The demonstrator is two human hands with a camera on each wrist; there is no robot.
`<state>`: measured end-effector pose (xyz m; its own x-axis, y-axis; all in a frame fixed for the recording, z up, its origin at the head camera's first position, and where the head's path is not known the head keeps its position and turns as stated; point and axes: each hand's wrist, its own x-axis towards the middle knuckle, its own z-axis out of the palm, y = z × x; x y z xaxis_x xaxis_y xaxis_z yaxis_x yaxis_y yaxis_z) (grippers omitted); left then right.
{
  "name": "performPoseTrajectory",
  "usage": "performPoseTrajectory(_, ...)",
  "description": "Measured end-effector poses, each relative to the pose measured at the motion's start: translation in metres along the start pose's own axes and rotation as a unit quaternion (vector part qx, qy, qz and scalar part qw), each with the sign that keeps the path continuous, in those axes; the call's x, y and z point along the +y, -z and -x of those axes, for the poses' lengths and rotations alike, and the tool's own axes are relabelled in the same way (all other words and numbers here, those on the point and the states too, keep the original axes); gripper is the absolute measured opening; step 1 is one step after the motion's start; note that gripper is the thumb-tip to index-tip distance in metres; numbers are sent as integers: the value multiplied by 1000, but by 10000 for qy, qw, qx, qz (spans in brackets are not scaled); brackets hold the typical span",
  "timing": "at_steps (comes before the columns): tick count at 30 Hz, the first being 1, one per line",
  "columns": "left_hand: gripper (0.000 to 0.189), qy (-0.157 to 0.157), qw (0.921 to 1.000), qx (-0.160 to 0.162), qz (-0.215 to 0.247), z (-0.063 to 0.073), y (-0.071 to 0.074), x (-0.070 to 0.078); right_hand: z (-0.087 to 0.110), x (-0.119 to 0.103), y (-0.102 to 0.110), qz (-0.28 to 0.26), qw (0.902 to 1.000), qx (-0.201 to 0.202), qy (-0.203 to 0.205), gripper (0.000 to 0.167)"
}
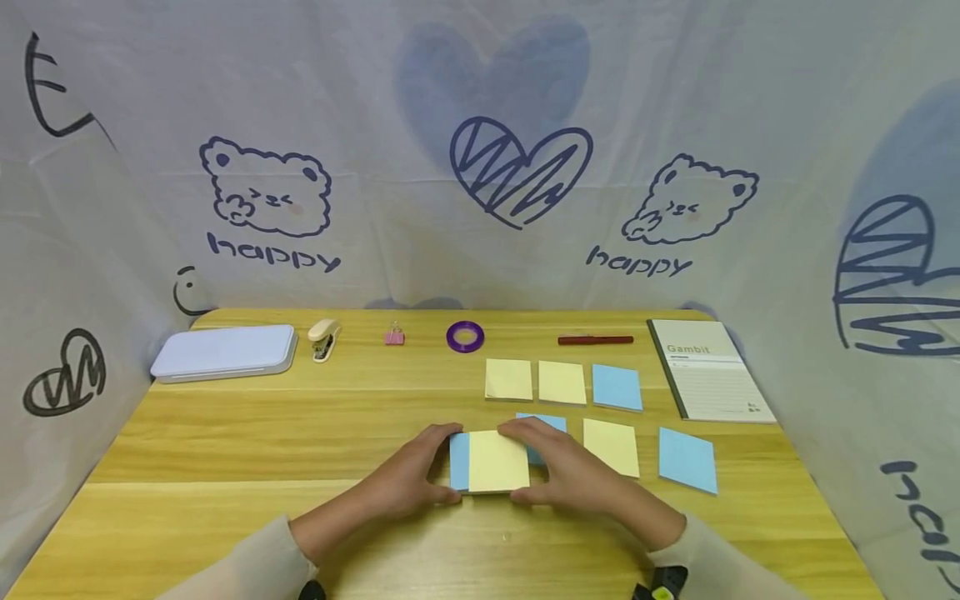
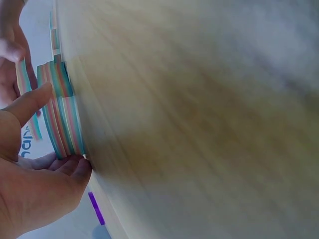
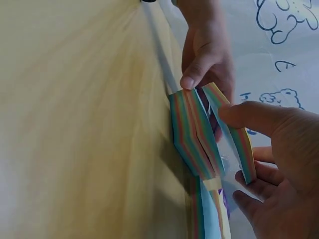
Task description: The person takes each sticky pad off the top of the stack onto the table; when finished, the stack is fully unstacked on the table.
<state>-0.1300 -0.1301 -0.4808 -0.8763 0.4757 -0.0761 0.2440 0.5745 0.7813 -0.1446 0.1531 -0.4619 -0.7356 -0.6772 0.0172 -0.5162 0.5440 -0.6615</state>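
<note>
Between the two hands is a stack of sticky note pads with a blue top, its striped edges showing in the left wrist view. My left hand grips that stack at its left side, thumb in front and fingers behind. My right hand pinches a thinner sticky note pad with a yellow top between thumb and fingers. In the right wrist view this pad is tilted slightly away from the stack, a gap between them. A blue pad lies partly hidden behind my right hand.
Yellow pads and blue pads lie in two rows at right. Along the back are a white case, a stapler, a pink binder clip, a purple tape roll, a dark red pen and a notebook.
</note>
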Motion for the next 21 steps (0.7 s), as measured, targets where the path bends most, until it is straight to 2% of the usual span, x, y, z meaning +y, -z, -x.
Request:
performPoseTrajectory(13, 88, 15, 10000, -48, -28, 1, -2, 0, 72, 15, -10, 145, 9976, 620, -284, 82)
performPoseTrajectory(21, 87, -38, 10000, -22, -60, 0, -2, 0, 88, 22, -26, 113, 9983, 420, -386, 78)
